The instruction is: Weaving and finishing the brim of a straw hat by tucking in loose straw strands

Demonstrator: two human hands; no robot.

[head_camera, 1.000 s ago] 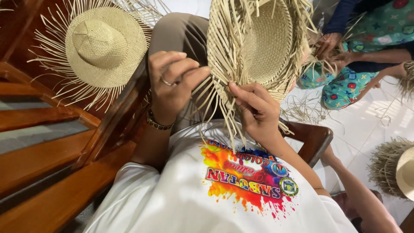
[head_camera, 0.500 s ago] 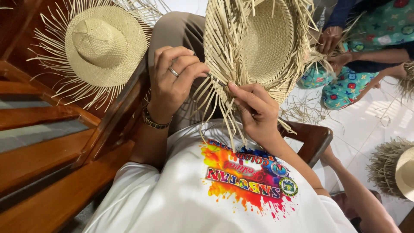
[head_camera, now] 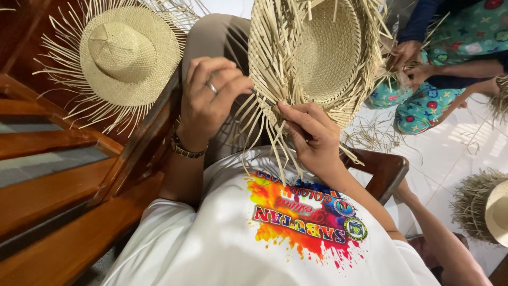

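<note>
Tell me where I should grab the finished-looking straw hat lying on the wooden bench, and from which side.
Probably by the crown. The straw hat lies crown up on the wooden bench, so its domed top is free to grasp from above. The loose unwoven strands ringing the brim look fragile and would likely bend under a pinch, so avoid the edge. The left hand is nearest.

Both forearms are raised before the chest. The left hand (head_camera: 211, 95), wearing a ring and wrist bracelet, curls its fingers in a pinching grip. The right hand (head_camera: 312, 137) pinches with fingertips too.
</note>
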